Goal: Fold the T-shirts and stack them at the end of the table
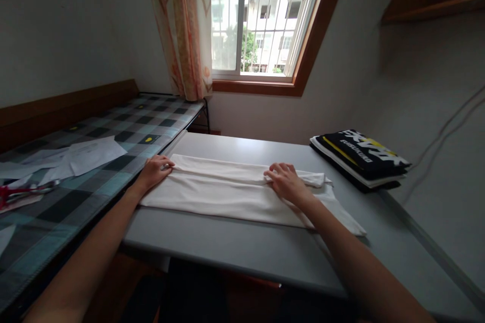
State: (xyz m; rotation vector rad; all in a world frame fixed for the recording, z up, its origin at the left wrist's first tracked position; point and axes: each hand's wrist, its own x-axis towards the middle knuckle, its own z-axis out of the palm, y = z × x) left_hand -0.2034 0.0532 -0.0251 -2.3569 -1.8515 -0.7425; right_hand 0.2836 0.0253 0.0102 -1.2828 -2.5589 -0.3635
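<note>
A white T-shirt (pixel 227 197) lies lengthwise on the grey table, its far side folded over in a long strip. At its left end, my left hand (pixel 154 170) pinches the folded cloth with bent fingers. My right hand (pixel 286 179) grips the edge of the folded strip, right of the middle, with thumb and fingers closed together. Past that hand, the right end of the shirt spreads out loosely toward the near right, with what looks like a sleeve. Some of the cloth there is hidden behind my right forearm.
A stack of folded dark and white clothes (pixel 358 156) sits at the table's right, by the wall. To the left is a bed with a checked cover (pixel 162 116), bearing papers (pixel 89 156) and a red-handled item (pixel 22 193). The grey table (pixel 227 247) ends just before me.
</note>
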